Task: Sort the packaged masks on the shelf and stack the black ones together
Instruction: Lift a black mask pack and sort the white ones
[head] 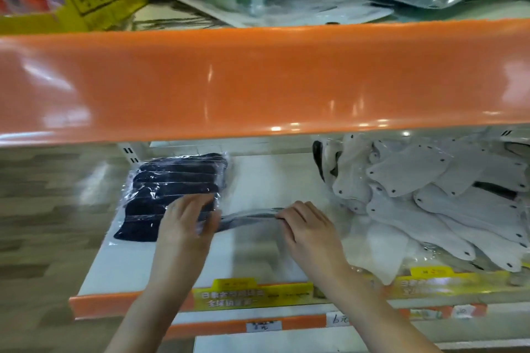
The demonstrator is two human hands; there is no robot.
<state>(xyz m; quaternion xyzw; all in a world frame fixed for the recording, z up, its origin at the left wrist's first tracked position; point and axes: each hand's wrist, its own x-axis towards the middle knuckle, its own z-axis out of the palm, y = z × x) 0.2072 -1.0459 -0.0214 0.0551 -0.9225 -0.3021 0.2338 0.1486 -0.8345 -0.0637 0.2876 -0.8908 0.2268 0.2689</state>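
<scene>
Black fabric masks in glossy clear plastic form one stack (pixel 175 192) on the white shelf (pixel 258 255), at its left end. Left hand (pixel 186 226) rests flat on that stack, fingers straight. Right hand (pixel 308 226), just right of the stack, pinches one dark packaged mask (pixel 249 216) edge-on. White masks (pixel 430 198), uncounted, are heaped farther right. Yellow label (pixel 241 294) writing is blurred.
</scene>
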